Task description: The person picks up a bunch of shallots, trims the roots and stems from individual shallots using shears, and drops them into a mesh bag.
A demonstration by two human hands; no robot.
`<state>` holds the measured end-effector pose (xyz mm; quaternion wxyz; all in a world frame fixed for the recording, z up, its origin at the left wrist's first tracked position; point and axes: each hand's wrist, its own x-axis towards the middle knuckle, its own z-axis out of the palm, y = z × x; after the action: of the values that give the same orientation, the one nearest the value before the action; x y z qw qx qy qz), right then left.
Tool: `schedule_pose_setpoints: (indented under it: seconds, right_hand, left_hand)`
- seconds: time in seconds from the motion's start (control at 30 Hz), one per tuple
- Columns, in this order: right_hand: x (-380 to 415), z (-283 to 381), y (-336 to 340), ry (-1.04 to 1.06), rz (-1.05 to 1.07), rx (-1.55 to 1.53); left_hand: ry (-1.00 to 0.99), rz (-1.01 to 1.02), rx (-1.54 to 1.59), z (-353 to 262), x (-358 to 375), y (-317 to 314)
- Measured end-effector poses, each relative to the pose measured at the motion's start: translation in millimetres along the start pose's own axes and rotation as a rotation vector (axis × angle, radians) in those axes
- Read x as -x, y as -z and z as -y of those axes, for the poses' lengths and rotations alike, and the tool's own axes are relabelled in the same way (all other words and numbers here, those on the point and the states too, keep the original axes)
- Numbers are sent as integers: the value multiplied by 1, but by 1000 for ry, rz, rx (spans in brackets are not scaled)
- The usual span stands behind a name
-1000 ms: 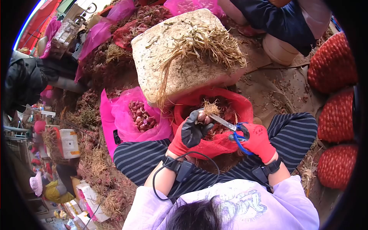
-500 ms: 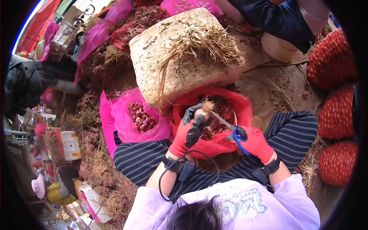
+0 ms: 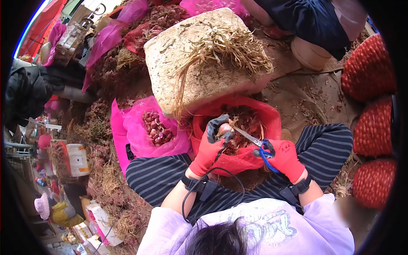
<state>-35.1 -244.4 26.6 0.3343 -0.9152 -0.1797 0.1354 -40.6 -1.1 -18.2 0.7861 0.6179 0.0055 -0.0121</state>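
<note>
My left hand (image 3: 211,144), in a red glove with dark fingers, is closed around a pale pink bulb that looks like a shallot (image 3: 225,130). My right hand (image 3: 284,158), gloved the same way, grips blue-handled scissors (image 3: 249,137). Their blades point up and left, with the tips right at the bulb. Both hands are over an open red mesh sack (image 3: 272,114) between my crossed legs, with reddish skins and dry scraps inside. To its left, a pink mesh bag (image 3: 178,138) holds purple-red shallots (image 3: 156,131).
A worn foam box (image 3: 165,72) carrying dried stalks (image 3: 229,49) stands just beyond the sack. Full red mesh sacks (image 3: 369,63) line the right side. Heaps of shallots with dry tops (image 3: 114,182) cover the left floor. Another person's dark-clothed leg (image 3: 301,21) is at the upper right.
The tuft of dry roots at the bulb's top, where the scissor blades were, no longer shows on it. The bulb's round side now faces up, and my left hand has turned slightly.
</note>
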Motion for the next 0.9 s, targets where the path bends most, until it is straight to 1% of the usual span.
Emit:
schedule_pose_setpoints:
  seconds: [0.07, 0.17, 0.27, 0.37, 0.47, 0.57, 0.67, 0.77, 0.87, 0.9]
  right_hand:
    - [0, 6, 5, -64, 84, -41]
    - [-1, -2, -2, -136, 126, -232]
    - [0, 4, 1, -48, 33, -93]
    - [0, 3, -3, 3, -31, -19]
    - [0, 0, -8, 22, -66, -17]
    - [-2, 10, -1, -96, 33, -57]
    - [-1, 4, -7, -126, 57, -124]
    - [0, 6, -4, -156, 119, -317]
    - [-6, -4, -10, -196, 134, -260]
    - [-10, -7, -14, -282, 177, -534]
  left_hand:
    - [0, 23, 84, 1, 1, 1]
    - [-17, -16, -17, 3, 1, -2]
    - [-99, -85, 38, -2, -3, -10]
    - [-82, -70, 85, -1, -1, -9]
    - [-84, -83, -19, -7, 0, -13]
    - [-133, -66, -163, 2, 0, -12]
    - [-121, -86, -114, 2, 3, -13]
    - [-100, -121, -215, -6, 0, -15]
    - [-156, -136, -525, -14, -2, -12]
    - [-186, -56, -586, -21, -3, -10]
